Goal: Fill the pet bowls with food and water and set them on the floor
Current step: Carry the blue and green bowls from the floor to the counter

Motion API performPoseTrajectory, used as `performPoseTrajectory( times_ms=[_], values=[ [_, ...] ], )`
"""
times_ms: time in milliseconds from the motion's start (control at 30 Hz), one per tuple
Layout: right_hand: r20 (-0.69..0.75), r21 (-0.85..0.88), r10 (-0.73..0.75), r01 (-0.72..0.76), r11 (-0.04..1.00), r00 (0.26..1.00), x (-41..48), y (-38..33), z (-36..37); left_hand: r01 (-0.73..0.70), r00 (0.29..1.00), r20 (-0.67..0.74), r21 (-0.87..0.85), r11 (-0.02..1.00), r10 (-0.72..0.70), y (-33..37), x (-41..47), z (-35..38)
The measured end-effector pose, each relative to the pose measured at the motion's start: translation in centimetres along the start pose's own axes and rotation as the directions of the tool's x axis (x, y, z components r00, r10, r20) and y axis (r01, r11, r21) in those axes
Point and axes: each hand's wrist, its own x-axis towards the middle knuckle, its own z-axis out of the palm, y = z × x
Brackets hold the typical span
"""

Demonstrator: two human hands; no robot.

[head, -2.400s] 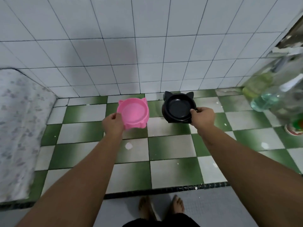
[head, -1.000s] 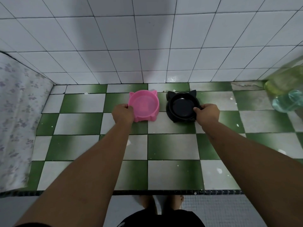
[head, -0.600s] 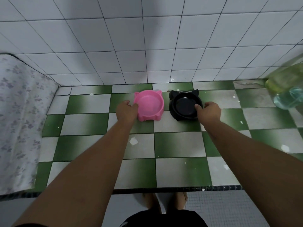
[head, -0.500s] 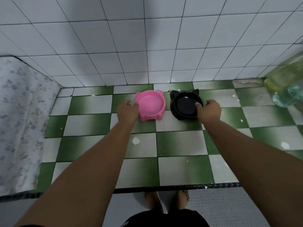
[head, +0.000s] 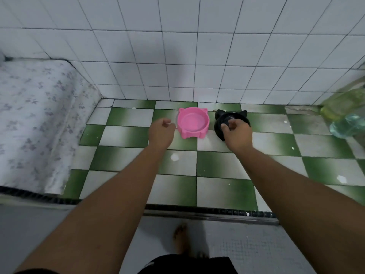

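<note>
Pink bowl (head: 193,123) sat flat on the green-and-white tiled floor (head: 217,165) close to the wall; the black bowl (head: 232,115) stood just beside it on the right, a narrow gap between them. I had the left hand (head: 161,133) just off the pink rim, fingers loosely curled round nothing; the right hand (head: 238,133) lay across the near side of the black bowl with fingers curled, and I could not tell whether it pinched the rim or had let go.

My worry was that right hand; if a finger were caught on the rim as I drew back, the bowl could drag or tip and spill whatever it held. I also could not confirm any filling; the pink one looked bare and the black one was too dark to read.

Half a second earlier both hands gripped the outer rims; since then the left had come free and the right had shifted from the far right rim to the near edge; the bowls seemed to sit on the same tiles.
</note>
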Motion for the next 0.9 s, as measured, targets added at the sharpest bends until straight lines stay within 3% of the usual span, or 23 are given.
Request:
performPoseTrajectory(
  times_ms=[200, 433, 733, 900],
  values=[
    [0.155, 0.054, -0.147, 0.14, 0.989, 0.977, -4.9, -2.8, 1.5, -0.002, 0.994, -0.111, -0.067, 0.998, -0.005, -1.5, -5.8, -5.3],
    [0.31, 0.123, -0.328, 0.304, 0.945, 0.892, -12.1, -8.0, 5.4, 0.044, 0.961, -0.263, -0.171, 0.984, -0.089, -5.7, -11.8, -13.2],
    [0.532, 0.173, -0.528, 0.525, 0.833, 0.662, -23.7, -16.4, 12.7, 0.053, 0.82, -0.536, -0.279, 0.959, -0.201, -13.9, -18.6, -26.7],
    [0.581, 0.243, -0.625, 0.621, 0.745, 0.521, -32.3, -22.1, 17.6, 0.046, 0.758, -0.593, -0.368, 0.929, -0.272, -19.9, -23.3, -35.2]
  ],
)
